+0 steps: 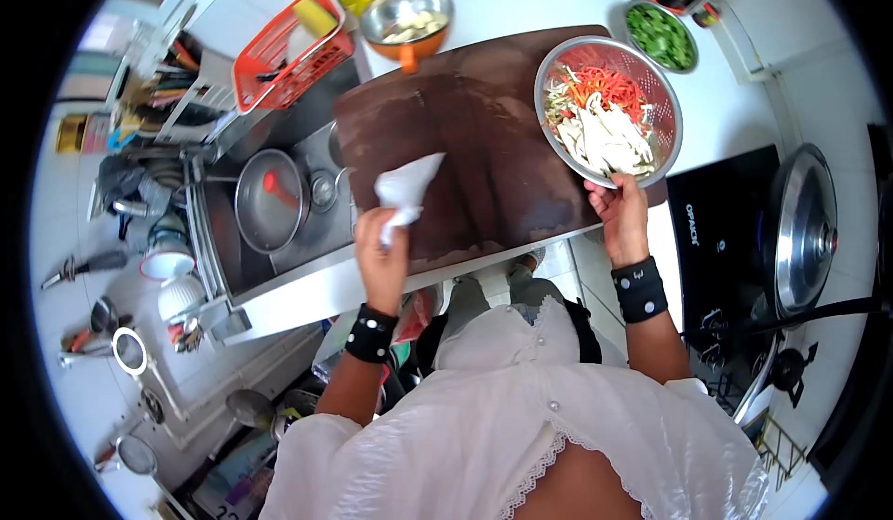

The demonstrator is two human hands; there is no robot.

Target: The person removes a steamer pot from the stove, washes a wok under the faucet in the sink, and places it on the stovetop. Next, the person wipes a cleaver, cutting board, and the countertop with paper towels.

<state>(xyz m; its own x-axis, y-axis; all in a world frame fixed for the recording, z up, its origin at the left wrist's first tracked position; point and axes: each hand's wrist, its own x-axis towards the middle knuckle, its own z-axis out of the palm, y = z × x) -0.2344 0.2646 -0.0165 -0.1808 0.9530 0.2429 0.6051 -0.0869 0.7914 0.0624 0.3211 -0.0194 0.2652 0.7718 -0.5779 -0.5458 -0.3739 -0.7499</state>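
Note:
My left hand point(379, 258) is closed around a crumpled white paper towel point(406, 188), slightly blurred, over the left part of a dark brown cutting board point(465, 162). At the board's right end, my right hand point(619, 215) grips the near rim of a metal colander point(670, 139), with some fingers below the rim. Inside the colander lie pale sliced pieces point(600, 139), orange-red shreds point(609, 90) and light green shreds point(559, 101). Damp streaks mark the board. Each wrist wears a black studded band.
Left of the board, a sink point(316, 241) holds a metal pan point(265, 206). Behind stand a red basket point(296, 55) and a bowl of pale cloves point(409, 22). A bowl of chopped greens point(660, 36) is at the back right. A lidded pan point(807, 232) sits on the black stove point(721, 194).

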